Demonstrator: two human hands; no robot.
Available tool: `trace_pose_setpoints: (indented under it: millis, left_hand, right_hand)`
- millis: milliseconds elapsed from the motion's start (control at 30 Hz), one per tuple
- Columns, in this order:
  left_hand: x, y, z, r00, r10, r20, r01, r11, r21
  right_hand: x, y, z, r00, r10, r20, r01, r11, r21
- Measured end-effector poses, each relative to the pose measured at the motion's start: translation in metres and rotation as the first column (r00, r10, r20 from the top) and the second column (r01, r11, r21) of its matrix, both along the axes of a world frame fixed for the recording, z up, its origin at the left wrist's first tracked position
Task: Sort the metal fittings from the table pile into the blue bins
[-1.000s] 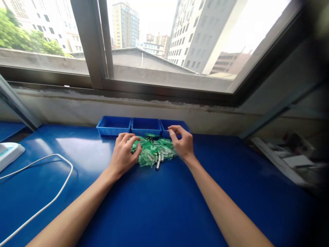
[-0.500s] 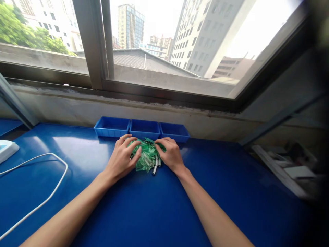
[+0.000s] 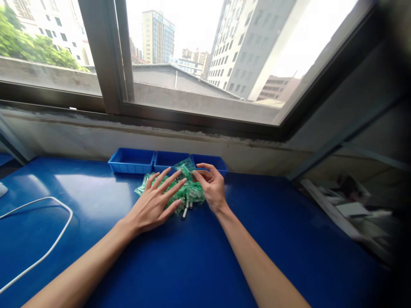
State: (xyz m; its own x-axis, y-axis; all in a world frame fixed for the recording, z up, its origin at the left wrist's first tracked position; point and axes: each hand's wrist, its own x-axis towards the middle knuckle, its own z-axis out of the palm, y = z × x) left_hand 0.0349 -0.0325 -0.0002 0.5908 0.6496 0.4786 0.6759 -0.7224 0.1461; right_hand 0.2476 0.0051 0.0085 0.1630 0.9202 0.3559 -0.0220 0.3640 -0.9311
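A pile of green, clear-wrapped packets [image 3: 195,192] lies on the blue table, with a few small black and silver pieces [image 3: 185,211] at its front edge. My left hand [image 3: 157,201] is spread over the left part of the pile, its fingers apart. At the pile's right side, my right hand [image 3: 212,184] pinches a green packet [image 3: 185,167] between thumb and forefinger, raised at the back of the heap. Part of the pile is hidden under my left hand.
Three blue bins stand in a row behind the pile: left [image 3: 133,161], middle [image 3: 163,159] and right [image 3: 213,161]. A white cable [image 3: 51,248] curves over the table [image 3: 180,265] at left. Papers and a box [image 3: 353,209] lie at right.
My left hand has opened wider over the pile. A green packet now rises at my right fingertips, and the pile looks more spread out. The view has shifted slightly to the right.
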Motion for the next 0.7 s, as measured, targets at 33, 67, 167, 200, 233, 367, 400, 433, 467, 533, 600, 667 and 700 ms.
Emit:
trace_pose_setpoints:
  millis: [33, 67, 167, 200, 233, 367, 400, 433, 467, 533, 600, 667, 700]
  left_hand:
    - [0.0, 0.0, -0.001, 1.0, -0.008, -0.001, 0.008, 1.0, -0.002]
    - [-0.001, 0.0, -0.002, 1.0, -0.018, -0.002, 0.018, 1.0, -0.003]
    - [-0.002, 0.001, -0.003, 0.999, -0.042, -0.004, 0.042, 0.999, -0.012]
    - [-0.001, 0.001, -0.004, 0.999, -0.049, -0.009, 0.049, 0.999, -0.018]
    - [-0.001, 0.001, -0.003, 0.998, -0.055, -0.012, 0.055, 0.998, -0.023]
    - [0.0, 0.0, 0.0, 0.997, -0.07, -0.006, 0.07, 0.997, -0.038]
    - [0.0, 0.0, 0.001, 0.997, -0.071, -0.003, 0.071, 0.997, -0.035]
    - [0.0, 0.0, 0.002, 0.998, -0.069, -0.003, 0.069, 0.997, -0.031]
    - [0.0, -0.001, 0.002, 0.997, -0.07, -0.012, 0.07, 0.997, -0.021]
    - [0.0, -0.001, 0.002, 0.997, -0.064, -0.032, 0.064, 0.998, -0.005]
    - [-0.001, 0.0, 0.001, 0.997, -0.061, -0.05, 0.061, 0.998, 0.0]
    - [-0.002, 0.0, 0.0, 0.996, -0.067, -0.061, 0.067, 0.998, 0.003]
    - [-0.002, 0.0, 0.001, 0.995, -0.073, -0.065, 0.074, 0.997, 0.009]
  right_hand:
    - [0.003, 0.004, -0.001, 0.997, -0.074, -0.011, 0.075, 0.997, 0.015]
    - [0.006, 0.008, -0.002, 0.987, -0.159, -0.029, 0.16, 0.987, 0.029]
    - [0.02, 0.022, -0.009, 0.933, -0.358, -0.042, 0.36, 0.932, 0.041]
    - [0.024, 0.025, -0.011, 0.929, -0.369, 0.009, 0.369, 0.929, 0.04]
    - [0.029, 0.027, -0.012, 0.92, -0.381, 0.09, 0.377, 0.924, 0.061]
    - [0.038, 0.026, -0.012, 0.695, -0.512, 0.505, 0.436, 0.858, 0.271]
    - [0.038, 0.024, -0.011, 0.628, -0.535, 0.565, 0.443, 0.843, 0.306]
    - [0.038, 0.023, -0.011, 0.581, -0.542, 0.607, 0.443, 0.837, 0.322]
    - [0.038, 0.022, -0.01, 0.553, -0.536, 0.638, 0.438, 0.839, 0.325]
    - [0.037, 0.021, -0.011, 0.514, -0.512, 0.688, 0.415, 0.85, 0.323]
    - [0.037, 0.022, -0.013, 0.469, -0.497, 0.73, 0.403, 0.856, 0.324]
    - [0.039, 0.022, -0.017, 0.427, -0.481, 0.766, 0.392, 0.861, 0.322]
    - [0.039, 0.022, -0.018, 0.412, -0.471, 0.78, 0.383, 0.867, 0.321]
